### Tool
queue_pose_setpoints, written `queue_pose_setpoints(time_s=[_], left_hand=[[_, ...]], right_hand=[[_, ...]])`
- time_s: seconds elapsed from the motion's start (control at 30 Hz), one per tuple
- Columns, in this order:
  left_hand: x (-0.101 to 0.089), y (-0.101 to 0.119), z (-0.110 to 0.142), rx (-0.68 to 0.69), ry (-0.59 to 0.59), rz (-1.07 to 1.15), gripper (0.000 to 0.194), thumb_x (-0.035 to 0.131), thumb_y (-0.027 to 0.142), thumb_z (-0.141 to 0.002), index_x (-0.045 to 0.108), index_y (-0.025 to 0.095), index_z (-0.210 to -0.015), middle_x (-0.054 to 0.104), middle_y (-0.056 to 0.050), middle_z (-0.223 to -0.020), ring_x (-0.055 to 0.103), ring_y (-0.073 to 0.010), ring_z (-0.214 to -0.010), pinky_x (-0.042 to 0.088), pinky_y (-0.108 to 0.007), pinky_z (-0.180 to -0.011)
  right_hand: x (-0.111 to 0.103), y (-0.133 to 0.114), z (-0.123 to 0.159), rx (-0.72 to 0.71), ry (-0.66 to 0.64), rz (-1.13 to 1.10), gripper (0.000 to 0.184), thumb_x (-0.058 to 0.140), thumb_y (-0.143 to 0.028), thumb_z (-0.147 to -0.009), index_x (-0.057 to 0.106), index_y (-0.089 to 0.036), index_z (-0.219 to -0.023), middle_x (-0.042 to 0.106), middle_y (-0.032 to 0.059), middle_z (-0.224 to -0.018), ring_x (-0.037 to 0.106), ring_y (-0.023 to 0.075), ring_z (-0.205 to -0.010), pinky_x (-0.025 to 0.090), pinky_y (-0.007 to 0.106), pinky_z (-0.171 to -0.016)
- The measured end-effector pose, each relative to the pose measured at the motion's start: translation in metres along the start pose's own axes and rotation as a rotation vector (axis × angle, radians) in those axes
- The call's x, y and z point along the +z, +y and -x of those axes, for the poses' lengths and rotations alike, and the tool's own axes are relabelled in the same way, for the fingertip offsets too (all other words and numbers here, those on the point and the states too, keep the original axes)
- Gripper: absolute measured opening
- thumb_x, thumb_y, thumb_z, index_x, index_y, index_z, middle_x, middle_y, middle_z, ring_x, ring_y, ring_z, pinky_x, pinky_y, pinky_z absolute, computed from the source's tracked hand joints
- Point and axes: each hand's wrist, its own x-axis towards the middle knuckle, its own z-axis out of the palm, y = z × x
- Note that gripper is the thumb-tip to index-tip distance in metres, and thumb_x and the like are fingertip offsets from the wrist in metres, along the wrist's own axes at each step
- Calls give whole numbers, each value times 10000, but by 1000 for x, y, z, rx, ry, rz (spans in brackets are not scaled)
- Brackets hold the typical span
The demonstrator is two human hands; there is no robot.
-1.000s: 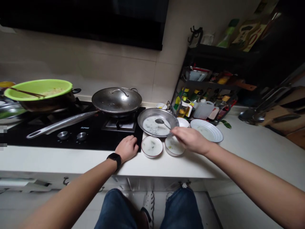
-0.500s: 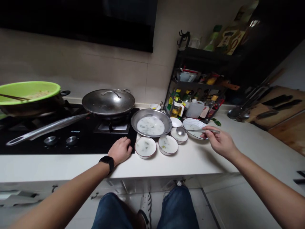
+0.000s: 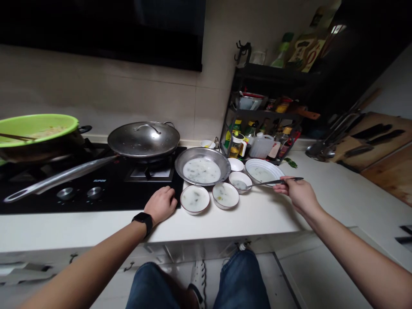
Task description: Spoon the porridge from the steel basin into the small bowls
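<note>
White bowls sit between the hands — the right holding a spoon.

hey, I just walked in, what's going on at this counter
The person's right hand holds a metal spoon, its scoop inside a small bowl. Two more bowls of whitish liquid stand in front of a metal basin holding similar liquid. The left hand rests at the stove's front edge, holding nothing visible.

I remotely count two hands, one held spoon, three small filled bowls, one metal basin, one lidded pan.
</note>
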Motion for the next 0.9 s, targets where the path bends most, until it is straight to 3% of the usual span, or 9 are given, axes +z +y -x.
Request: queue_pose_setpoints(time_s=[0.3,0.53,0.73,0.9], left_hand=[[0,0,0,1,1,1,138,494,221,-921,589,221,-822,640,-89,-898,618,-254,-881,495,-393,-858],[1,0,1,4,11,22,139,495,220,-913,608,215,-833,643,-95,-900,619,-261,-891,493,-401,-860],[-2,2,0,-12,-15,13,143,487,227,-925,597,221,-833,648,-93,-909,623,-257,-903,500,-398,-877],[-3,2,-1,-14,-20,29,139,490,225,-924,601,221,-839,656,-97,-923,624,-259,-910,506,-404,-883]], right_hand=[[2,-22,0,-2,7,-63,203,453,-34,-966,608,-145,-897,706,91,-556,707,171,-461,605,211,-488],[12,-62,-6,-54,-13,-48,244,449,-84,-997,623,-188,-862,711,67,-569,706,148,-486,604,191,-495],[43,-89,-13,-69,-67,-77,200,479,-104,-1003,606,-187,-873,706,71,-573,720,162,-521,612,208,-507],[88,-78,-17,-58,-120,-72,174,496,-105,-996,592,-174,-869,688,62,-555,717,163,-516,621,218,-520]])
